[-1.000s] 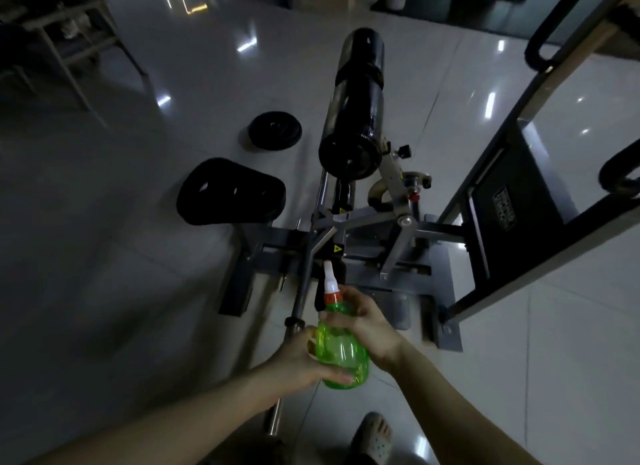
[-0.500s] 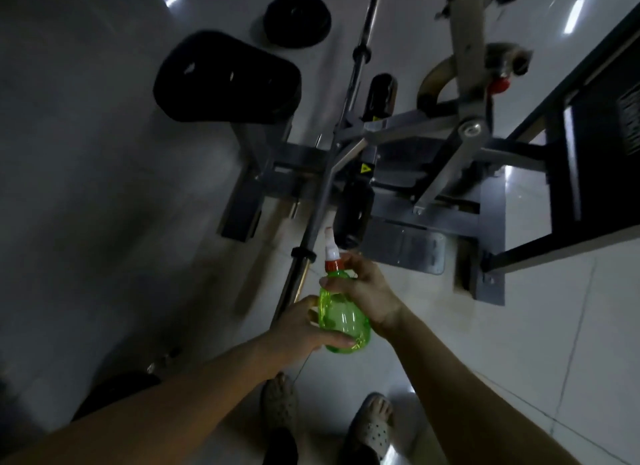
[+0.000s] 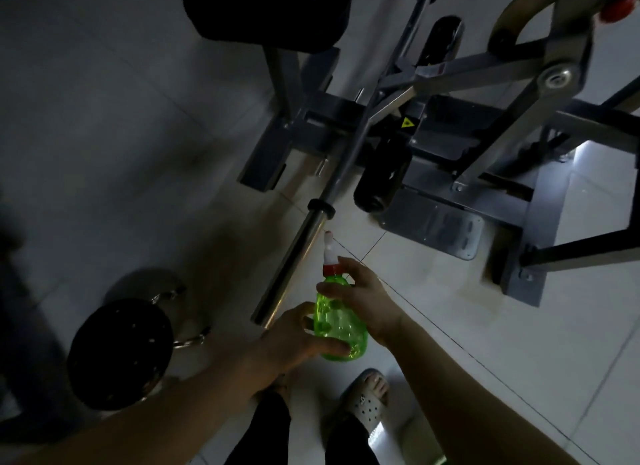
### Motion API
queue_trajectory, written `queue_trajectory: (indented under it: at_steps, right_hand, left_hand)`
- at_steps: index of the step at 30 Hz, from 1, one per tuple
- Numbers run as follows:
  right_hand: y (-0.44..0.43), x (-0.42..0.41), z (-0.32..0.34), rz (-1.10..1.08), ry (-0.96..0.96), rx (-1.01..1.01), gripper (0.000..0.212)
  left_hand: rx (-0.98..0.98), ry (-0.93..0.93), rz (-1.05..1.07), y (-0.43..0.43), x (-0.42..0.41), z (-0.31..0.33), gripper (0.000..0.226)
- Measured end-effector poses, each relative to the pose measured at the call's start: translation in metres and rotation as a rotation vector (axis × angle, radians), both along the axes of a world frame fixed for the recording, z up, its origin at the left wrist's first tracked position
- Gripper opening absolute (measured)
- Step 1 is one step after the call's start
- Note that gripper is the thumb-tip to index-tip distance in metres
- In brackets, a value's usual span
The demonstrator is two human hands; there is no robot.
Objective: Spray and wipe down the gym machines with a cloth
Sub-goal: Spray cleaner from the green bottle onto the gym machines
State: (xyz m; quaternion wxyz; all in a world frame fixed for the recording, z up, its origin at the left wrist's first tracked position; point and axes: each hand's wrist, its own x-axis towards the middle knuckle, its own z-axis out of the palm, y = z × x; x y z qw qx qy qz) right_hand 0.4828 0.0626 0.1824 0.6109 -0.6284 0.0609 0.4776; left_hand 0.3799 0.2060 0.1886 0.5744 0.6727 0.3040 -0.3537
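Note:
A green spray bottle [image 3: 337,320] with a red collar and white nozzle is held upright in front of me by both hands. My left hand [image 3: 294,340] cups its lower body from the left, fingers curled under it. My right hand [image 3: 363,298] grips the neck and shoulder from the right. The nozzle points up toward the end of a steel bar [image 3: 294,260] of the grey gym machine [image 3: 460,166]. No cloth is in view.
A black seat pad [image 3: 266,10] sits at top centre. A black round stool [image 3: 119,353] stands at lower left. A black roller pad [image 3: 382,173] lies beside the bar. My feet in sandals [image 3: 367,402] are on the white tiled floor.
The view has tilted further down and closer to the machine's base; the stool has come into view. Both hands keep their hold on the bottle, now lower in the frame.

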Motion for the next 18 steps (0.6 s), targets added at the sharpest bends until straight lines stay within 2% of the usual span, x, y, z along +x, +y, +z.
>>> queue_trajectory:
  at_steps: [5,8,13,18]
  right_hand:
    - [-0.026,0.008,-0.015,-0.118,-0.029,0.004,0.042]
    - [-0.052,0.024,-0.028,-0.182,-0.033,0.01,0.047]
    - [-0.087,0.058,-0.058,-0.295,-0.069,0.001,0.046]
    - [-0.117,0.077,-0.087,-0.299,-0.066,0.006,0.049]
  left_hand:
    - [-0.007,-0.002,-0.041,-0.027,0.017,-0.007,0.069]
    - [-0.038,-0.028,-0.063,-0.048,0.041,-0.013,0.056]
    - [-0.054,-0.036,-0.146,-0.08,0.086,-0.044,0.058]
    - [-0.053,-0.011,-0.174,-0.105,0.111,-0.077,0.061]
